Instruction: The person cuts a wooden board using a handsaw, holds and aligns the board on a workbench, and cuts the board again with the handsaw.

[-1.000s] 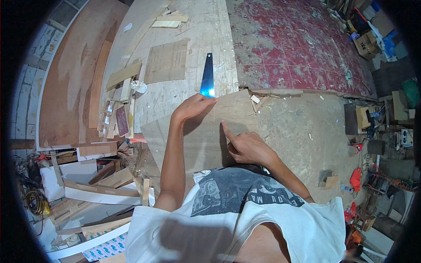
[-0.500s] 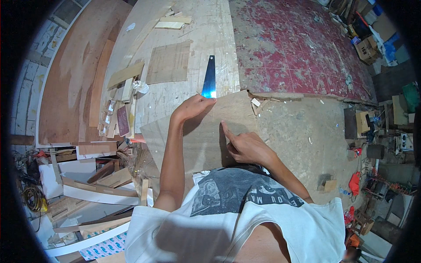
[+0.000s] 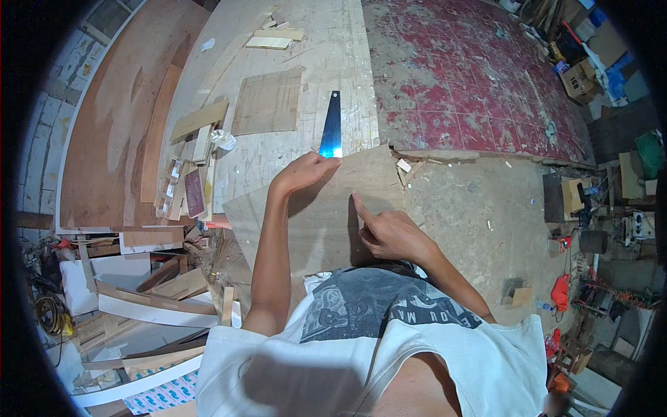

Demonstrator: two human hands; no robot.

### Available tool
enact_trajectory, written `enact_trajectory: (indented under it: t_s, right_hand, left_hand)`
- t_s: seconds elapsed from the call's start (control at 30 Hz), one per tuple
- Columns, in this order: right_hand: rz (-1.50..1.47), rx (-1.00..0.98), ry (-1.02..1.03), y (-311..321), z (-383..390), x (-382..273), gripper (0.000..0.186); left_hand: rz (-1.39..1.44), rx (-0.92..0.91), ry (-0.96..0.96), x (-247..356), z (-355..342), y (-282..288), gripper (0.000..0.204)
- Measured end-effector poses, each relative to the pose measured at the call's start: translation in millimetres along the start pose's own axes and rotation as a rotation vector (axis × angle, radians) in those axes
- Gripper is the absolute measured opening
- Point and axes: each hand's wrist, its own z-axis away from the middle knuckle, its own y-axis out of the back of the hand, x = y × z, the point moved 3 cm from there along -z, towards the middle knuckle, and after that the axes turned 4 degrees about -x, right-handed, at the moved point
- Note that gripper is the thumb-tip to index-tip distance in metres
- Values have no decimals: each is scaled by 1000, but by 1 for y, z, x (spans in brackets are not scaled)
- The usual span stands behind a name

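A thin brown plywood sheet (image 3: 313, 243) lies in front of me, its far part over the pale bench board. My left hand (image 3: 304, 172) is closed at the sheet's far edge, thumb toward the right. Right beside that thumb, a shiny tapered saw blade (image 3: 331, 128) points away from me, narrow holed end farthest. Its near end disappears at my hand and the sheet's edge; no handle shows. My right hand (image 3: 392, 233) is over the sheet's right part, index finger stretched forward, other fingers loosely bent. I see nothing in it.
A brown square panel (image 3: 267, 101) and wood offcuts (image 3: 201, 142) lie on the bench board (image 3: 333, 42). A worn red surface (image 3: 472, 83) is at far right. Scrap wood (image 3: 160, 292) is piled at left. Small chips (image 3: 404, 167) lie beside the sheet; tools and boxes (image 3: 580, 76) line the right.
The view has shifted very slightly. Both hands, the plywood sheet and the saw blade keep their places.
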Motion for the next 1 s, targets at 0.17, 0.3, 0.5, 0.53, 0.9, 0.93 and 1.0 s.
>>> enact_trajectory:
  t_s: [0.17, 0.3, 0.5, 0.53, 0.9, 0.93, 1.0]
  right_hand:
    - [-4, 10, 11, 1, 2, -1, 73]
    - [-14, -15, -11, 1, 3, -3, 72]
    - [-31, 48, 12, -11, 2, 7, 77]
    - [-33, 51, 9, -11, 3, 8, 77]
    - [-25, 108, -28, -19, -2, 7, 76]
    - [-25, 114, -37, -19, -2, 8, 76]
    - [-34, 76, -69, -19, -5, 1, 76]
  left_hand:
    - [-15, 3, -8, 0, 1, -2, 50]
    - [-54, 42, 31, -8, -3, -4, 63]
    - [-98, -8, 60, -11, -8, -6, 61]
    - [-100, -12, 59, -12, -9, -8, 61]
    - [-58, 8, -37, 0, -7, -7, 67]
    - [-61, 1, -43, -1, -10, -7, 67]
    - [-76, 2, -2, -13, -13, -4, 66]
